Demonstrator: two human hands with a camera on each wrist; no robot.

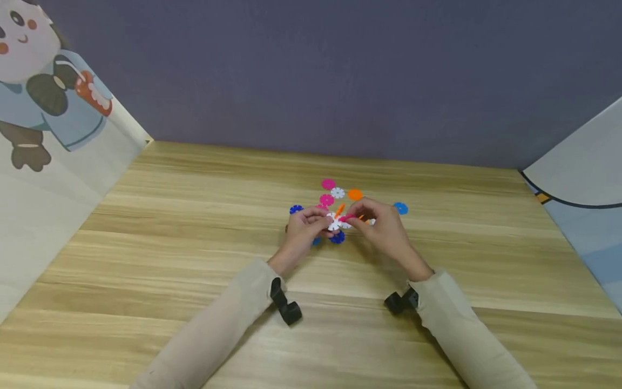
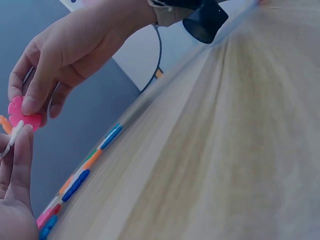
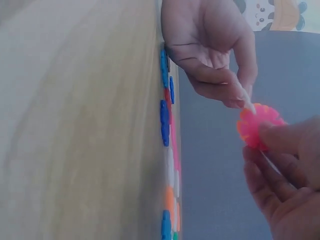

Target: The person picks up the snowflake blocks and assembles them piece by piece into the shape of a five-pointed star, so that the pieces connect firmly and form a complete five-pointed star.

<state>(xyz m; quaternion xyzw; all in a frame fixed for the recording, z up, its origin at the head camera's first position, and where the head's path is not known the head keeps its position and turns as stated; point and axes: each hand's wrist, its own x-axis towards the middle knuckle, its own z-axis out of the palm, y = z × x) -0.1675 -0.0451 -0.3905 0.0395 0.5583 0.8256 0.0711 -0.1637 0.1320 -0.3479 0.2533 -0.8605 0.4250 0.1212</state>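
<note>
In the head view the left hand point(image 1: 307, 229) pinches a white notched disc point(image 1: 333, 222) by its edge. The right hand point(image 1: 384, 227) pinches a pink disc point(image 1: 346, 218) edge-on against that white one. An orange disc point(image 1: 339, 210) stands upright beside them. Seen from the left wrist, the pink disc point(image 2: 22, 114) meets the white disc point(image 2: 15, 136) between both hands, above the table. The right wrist view shows the pink disc point(image 3: 260, 125) under the right thumb, with orange edges behind it; whether the pieces are locked together cannot be told.
Loose discs lie around the hands: pink point(image 1: 328, 184), white point(image 1: 337, 192), orange point(image 1: 355, 194), light blue point(image 1: 400, 208) and dark blue point(image 1: 296, 209) ones, with another dark blue disc point(image 1: 337, 237) just below the hands. A grey wall point(image 1: 330, 81) rises behind the wooden table point(image 1: 194, 216).
</note>
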